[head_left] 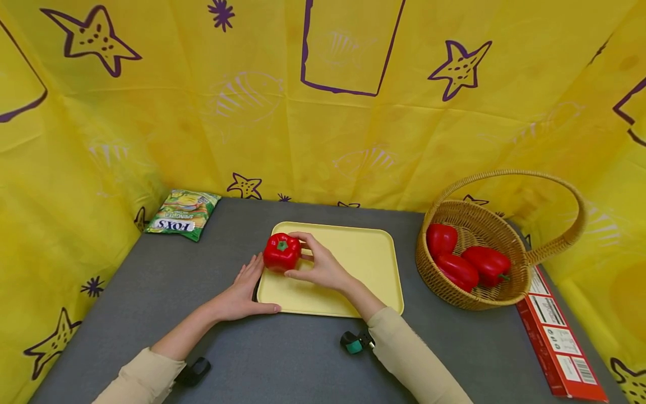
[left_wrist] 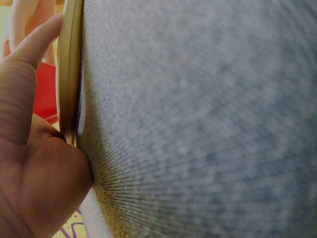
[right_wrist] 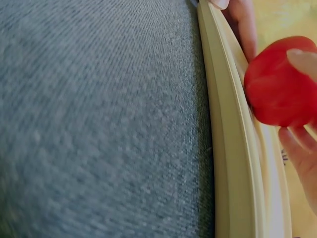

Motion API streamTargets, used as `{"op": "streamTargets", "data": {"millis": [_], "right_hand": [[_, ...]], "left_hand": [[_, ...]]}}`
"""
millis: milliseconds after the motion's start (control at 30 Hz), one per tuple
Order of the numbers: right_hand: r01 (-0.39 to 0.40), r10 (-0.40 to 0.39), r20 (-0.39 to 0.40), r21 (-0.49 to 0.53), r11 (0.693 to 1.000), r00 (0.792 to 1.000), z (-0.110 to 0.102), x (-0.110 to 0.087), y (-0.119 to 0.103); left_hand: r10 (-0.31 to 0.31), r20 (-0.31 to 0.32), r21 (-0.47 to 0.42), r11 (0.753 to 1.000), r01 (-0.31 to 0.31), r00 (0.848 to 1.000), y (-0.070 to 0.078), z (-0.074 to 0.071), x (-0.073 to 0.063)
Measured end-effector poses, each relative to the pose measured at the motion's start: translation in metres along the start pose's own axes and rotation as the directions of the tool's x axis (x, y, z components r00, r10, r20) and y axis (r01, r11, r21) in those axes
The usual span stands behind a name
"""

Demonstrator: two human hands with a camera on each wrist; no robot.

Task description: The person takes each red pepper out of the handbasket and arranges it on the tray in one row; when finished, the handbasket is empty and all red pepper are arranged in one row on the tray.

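Where your right hand (head_left: 319, 264) grips: red pepper (head_left: 281, 253), held between thumb and fingers at the left end of the yellow tray (head_left: 365, 261).
Your left hand (head_left: 239, 297): thumb and fingers spread wide around the tray's near-left corner.
Green packet (head_left: 188, 210): "FOX'S", "SPRING TEA", inverted.
Red box (head_left: 537, 331): barcode (head_left: 584, 370).

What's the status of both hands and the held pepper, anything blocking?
Right hand grips pepper, left end of tray. Left hand touching tray edge. Nothing visibly blocking.
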State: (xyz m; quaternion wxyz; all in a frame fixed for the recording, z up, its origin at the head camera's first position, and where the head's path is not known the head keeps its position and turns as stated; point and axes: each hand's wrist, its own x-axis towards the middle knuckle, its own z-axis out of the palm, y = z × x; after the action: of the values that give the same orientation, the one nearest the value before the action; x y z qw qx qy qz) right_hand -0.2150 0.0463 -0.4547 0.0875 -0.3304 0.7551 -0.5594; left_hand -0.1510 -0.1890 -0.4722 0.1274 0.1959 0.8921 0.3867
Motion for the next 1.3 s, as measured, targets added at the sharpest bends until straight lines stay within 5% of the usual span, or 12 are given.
{"op": "streamTargets", "data": {"millis": [767, 1300], "right_hand": [[0.015, -0.014, 0.022, -0.029, 0.999, 1.0, 0.002, 0.001, 0.001], [-0.033, 0.029, -0.136, -0.025, 0.999, 0.99, -0.022, -0.023, 0.0]], "left_hand": [[0.02, -0.017, -0.005, 1.0, -0.02, 1.0, -0.002, 0.002, 0.002], [0.029, -0.029, 0.007, 1.0, -0.029, 0.999, -0.003, 0.003, 0.003]]}}
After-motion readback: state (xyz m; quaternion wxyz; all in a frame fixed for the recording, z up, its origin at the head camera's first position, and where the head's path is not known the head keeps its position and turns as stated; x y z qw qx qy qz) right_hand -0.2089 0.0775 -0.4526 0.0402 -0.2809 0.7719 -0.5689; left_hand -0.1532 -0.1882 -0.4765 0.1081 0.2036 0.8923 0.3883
